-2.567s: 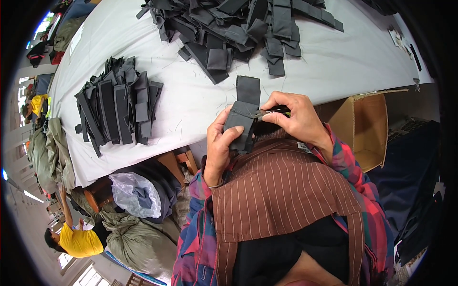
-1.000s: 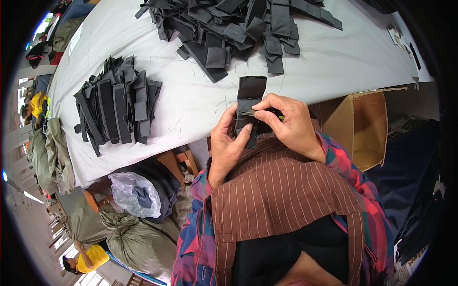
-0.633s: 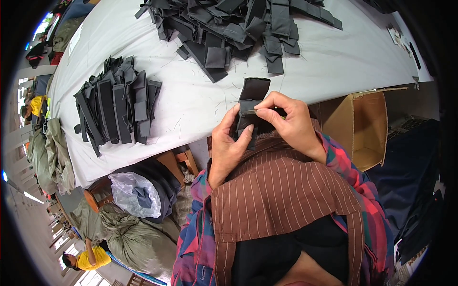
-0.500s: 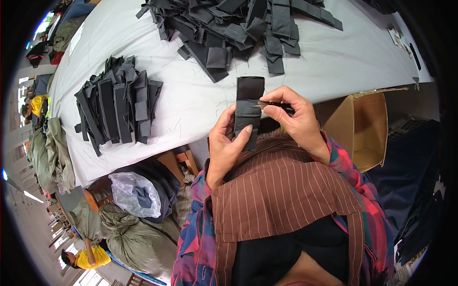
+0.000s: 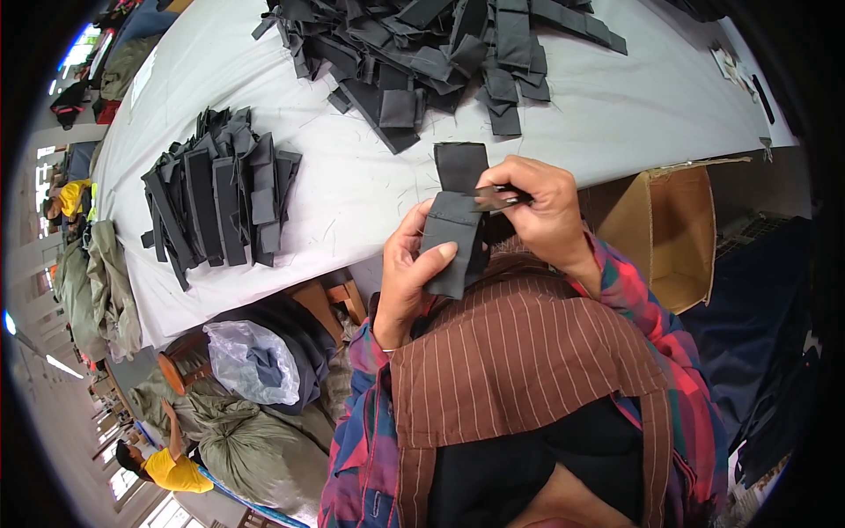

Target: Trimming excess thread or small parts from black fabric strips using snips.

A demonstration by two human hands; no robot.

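Observation:
My left hand [image 5: 407,273] pinches a folded black fabric strip [image 5: 451,231], its thumb flat on the near part. A stitched seam crosses the strip, and its far end lies toward the white-covered table. In my right hand [image 5: 547,209] is a pair of small dark thread snips [image 5: 500,199], their blades at the strip's right edge beside the seam. The blades are somewhat blurred, so I cannot tell whether they touch thread. Beyond my hands, a large loose heap of black strips [image 5: 422,62] covers the table's far middle.
A tidier stack of black strips [image 5: 220,189] lies on the white tablecloth [image 5: 343,202] to the left. An open cardboard box [image 5: 678,238] stands at right. Below the table's left edge are a clear plastic bag [image 5: 251,361] and a wooden stool [image 5: 180,370]. A person in yellow [image 5: 176,469] is farther left.
The strip has turned in my left hand, its near part now broader and swung left. My right hand has rolled over slightly, keeping the snips by the strip's right edge.

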